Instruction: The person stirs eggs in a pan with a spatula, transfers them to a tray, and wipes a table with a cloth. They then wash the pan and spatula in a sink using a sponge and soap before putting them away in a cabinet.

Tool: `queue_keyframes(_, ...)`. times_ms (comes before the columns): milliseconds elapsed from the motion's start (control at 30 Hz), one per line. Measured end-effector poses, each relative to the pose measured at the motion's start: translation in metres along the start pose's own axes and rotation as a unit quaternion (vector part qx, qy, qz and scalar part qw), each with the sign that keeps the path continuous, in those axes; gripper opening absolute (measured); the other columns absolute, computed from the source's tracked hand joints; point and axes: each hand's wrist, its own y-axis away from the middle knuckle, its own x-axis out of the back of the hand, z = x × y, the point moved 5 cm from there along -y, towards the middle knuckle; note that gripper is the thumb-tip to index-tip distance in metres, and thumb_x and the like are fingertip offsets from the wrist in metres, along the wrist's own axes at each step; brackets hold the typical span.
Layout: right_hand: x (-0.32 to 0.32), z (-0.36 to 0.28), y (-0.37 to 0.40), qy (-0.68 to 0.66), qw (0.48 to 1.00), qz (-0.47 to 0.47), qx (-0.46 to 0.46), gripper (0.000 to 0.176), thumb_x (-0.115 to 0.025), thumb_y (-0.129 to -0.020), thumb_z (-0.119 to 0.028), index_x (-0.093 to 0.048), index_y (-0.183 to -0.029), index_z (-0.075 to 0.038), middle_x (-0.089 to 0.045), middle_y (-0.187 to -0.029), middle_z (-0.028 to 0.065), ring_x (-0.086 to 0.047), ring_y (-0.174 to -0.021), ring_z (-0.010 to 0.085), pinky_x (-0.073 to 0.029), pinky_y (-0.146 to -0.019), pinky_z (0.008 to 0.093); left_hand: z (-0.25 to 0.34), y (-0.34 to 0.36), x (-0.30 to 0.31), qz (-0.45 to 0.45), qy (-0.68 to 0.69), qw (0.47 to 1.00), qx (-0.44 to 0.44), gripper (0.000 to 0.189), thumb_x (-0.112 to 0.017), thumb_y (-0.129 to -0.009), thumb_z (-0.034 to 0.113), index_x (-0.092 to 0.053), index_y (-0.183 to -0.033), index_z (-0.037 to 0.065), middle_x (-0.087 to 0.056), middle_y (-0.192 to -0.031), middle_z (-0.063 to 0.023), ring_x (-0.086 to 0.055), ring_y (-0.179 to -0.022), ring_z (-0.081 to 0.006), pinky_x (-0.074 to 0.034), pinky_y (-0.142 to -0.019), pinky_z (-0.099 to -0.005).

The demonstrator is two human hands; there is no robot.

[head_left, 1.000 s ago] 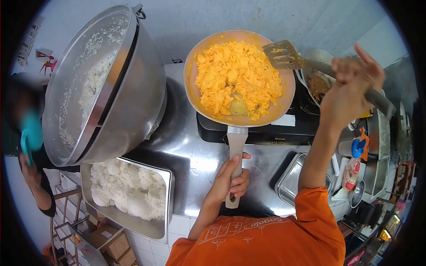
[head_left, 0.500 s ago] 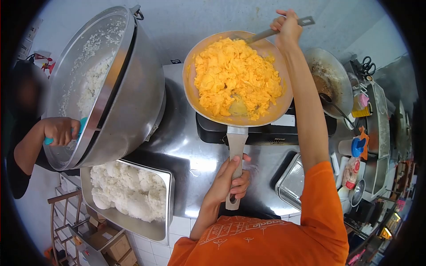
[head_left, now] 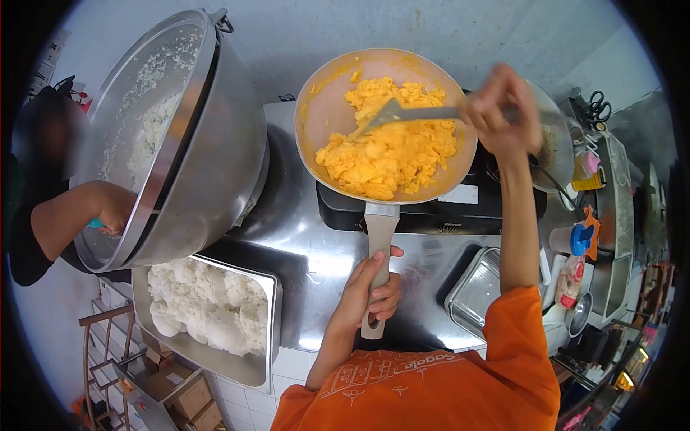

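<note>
My left hand [head_left: 370, 291] is wrapped round the handle of a frying pan [head_left: 323, 100] with a pale inside. Yellow scrambled eggs [head_left: 399, 154] lie mostly in the middle and right of the pan, and its left side shows bare patches. In my right hand [head_left: 503, 111], blurred by motion, is a grey spatula [head_left: 424, 113]; its blade rests at the left part of the eggs. Under the pan stands a black gas stove [head_left: 424, 223].
A large metal pot [head_left: 223, 158] with rice leans at the left, a co-worker's hand [head_left: 111, 208] inside its rim. Below sits a metal tray [head_left: 273, 316] of white rice. At the right are a wok [head_left: 557, 147], an empty metal tray [head_left: 474, 294] and a blue-lidded container [head_left: 575, 239].
The spatula has swung from the pan's upper edge down and left into the eggs, shifting them rightward off the pan's left side. The co-worker's hand has gone deeper into the pot.
</note>
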Motion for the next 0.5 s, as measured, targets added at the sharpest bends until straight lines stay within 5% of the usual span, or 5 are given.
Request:
queue_keyframes(167,-0.037,-0.069,0.03,0.175,0.969,0.018,0.172,0.041,-0.033,-0.091,-0.031,-0.057,-0.081,0.001,-0.038,-0.044,0.0004,-0.033,-0.034,0.0112,-0.026,-0.031,0.028,0.001,-0.001,-0.002,0.019,-0.012,1.0,-0.006,0.044,-0.034,-0.095,0.044,-0.042,-0.118,0.008,-0.03,-0.05,0.0044,-0.025,-0.033,-0.0051,-0.028,-0.03,-0.022)
queue_keyframes(300,-0.059,-0.067,0.038,0.161,0.977,-0.066,0.119,0.043,-0.034,-0.091,-0.033,-0.058,-0.082,0.002,-0.039,-0.042,0.0013,-0.036,-0.034,0.0126,-0.033,-0.036,0.0275,0.002,-0.002,-0.002,0.014,-0.026,0.999,-0.031,0.055,-0.025,-0.095,0.051,-0.047,-0.116,0.004,-0.037,-0.05,0.0015,-0.038,-0.034,-0.0095,-0.041,-0.036,-0.024)
queue_keyframes(367,-0.047,-0.027,0.051,0.34,0.94,-0.01,-0.003,0.041,-0.032,-0.094,-0.033,-0.054,-0.084,0.0,-0.033,-0.041,-0.0008,-0.029,-0.033,0.0107,-0.032,-0.04,0.0265,0.003,-0.007,0.006,0.029,-0.063,0.997,-0.042,0.06,-0.022,-0.094,0.053,-0.048,-0.115,0.003,-0.042,-0.053,-0.001,-0.046,-0.041,-0.013,-0.046,-0.042,-0.0262)
queue_keyframes(433,-0.034,-0.02,0.05,0.251,0.967,0.036,0.027,0.039,-0.031,-0.095,-0.033,-0.052,-0.086,-0.001,-0.028,-0.041,-0.0023,-0.024,-0.034,0.0095,-0.029,-0.041,0.0262,-0.001,-0.014,0.025,0.038,-0.103,0.992,-0.057,0.065,-0.02,-0.093,0.056,-0.049,-0.113,0.002,-0.046,-0.056,-0.0035,-0.055,-0.047,-0.0164,-0.051,-0.049,-0.0284)
queue_keyframes(500,-0.029,-0.028,0.051,0.159,0.982,0.085,0.063,0.038,-0.029,-0.096,-0.033,-0.05,-0.087,-0.002,-0.024,-0.041,-0.0038,-0.02,-0.035,0.0083,-0.026,-0.042,0.0259,-0.008,-0.024,0.077,0.19,-0.217,0.956,-0.051,0.071,-0.019,-0.091,0.06,-0.048,-0.115,0.0,-0.058,-0.069,-0.0068,-0.062,-0.061,-0.0183,-0.052,-0.062,-0.0326)
